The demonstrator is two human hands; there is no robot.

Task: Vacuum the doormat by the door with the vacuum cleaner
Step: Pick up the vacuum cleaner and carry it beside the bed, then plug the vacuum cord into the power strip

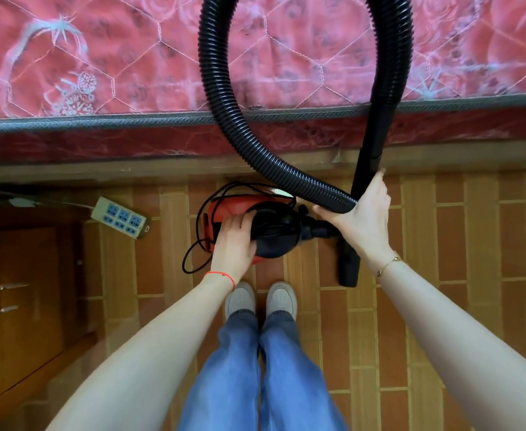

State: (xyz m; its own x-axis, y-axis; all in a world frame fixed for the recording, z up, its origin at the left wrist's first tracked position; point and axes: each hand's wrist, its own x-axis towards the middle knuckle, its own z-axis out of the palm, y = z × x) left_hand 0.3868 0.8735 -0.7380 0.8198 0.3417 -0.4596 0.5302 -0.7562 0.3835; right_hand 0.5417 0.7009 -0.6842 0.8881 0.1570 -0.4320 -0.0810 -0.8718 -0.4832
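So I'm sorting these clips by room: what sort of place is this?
Most likely a bedroom in a home. A bare quilted red mattress fills the top of the view, a wooden cabinet stands at the left, and a power strip lies on the tiled floor.

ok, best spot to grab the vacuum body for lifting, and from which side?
Probably the black top handle of the vacuum body, taken from above. The body sits on the floor with that side up, and the left hand already rests there. Right hand holds the hose.

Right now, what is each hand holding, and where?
Left hand grips the vacuum at its black top. Right hand holds the hose near its vacuum end, together with the wand.
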